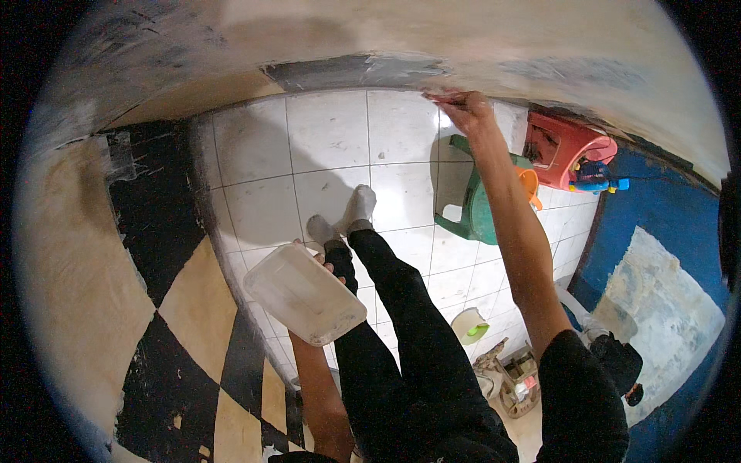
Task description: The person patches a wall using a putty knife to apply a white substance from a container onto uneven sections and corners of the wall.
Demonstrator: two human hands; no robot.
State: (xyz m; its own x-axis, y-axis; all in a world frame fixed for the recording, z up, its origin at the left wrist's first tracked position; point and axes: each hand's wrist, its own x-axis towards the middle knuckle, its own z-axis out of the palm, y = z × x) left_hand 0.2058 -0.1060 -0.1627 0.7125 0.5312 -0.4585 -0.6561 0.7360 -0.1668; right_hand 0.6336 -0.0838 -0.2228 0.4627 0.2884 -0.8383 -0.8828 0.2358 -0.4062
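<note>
My left hand (328, 264) grips the edge of a translucent white plastic tub (305, 297) from beneath and behind, so most of the hand is hidden. Pale, whitish residue coats the inside of the tub, which tilts in front of my left leg. My right arm stretches far forward. At its end, my right hand (465, 110) meets the lower part of a smeared wall (309, 35), its fingers drawn together. Whatever lies between those fingertips is too small to tell. Beside the hand runs a grey patch (347, 72) with rough, whitish edges.
A green plastic stool (480, 204) stands under my right forearm, with an orange item (528, 185) by it. Further right is a red stool (567, 150) bearing blue items. White tiles (328, 131) cover the floor. A black-and-cream checkered wall (166, 309) rises on the left, a blue wall (625, 224) on the right.
</note>
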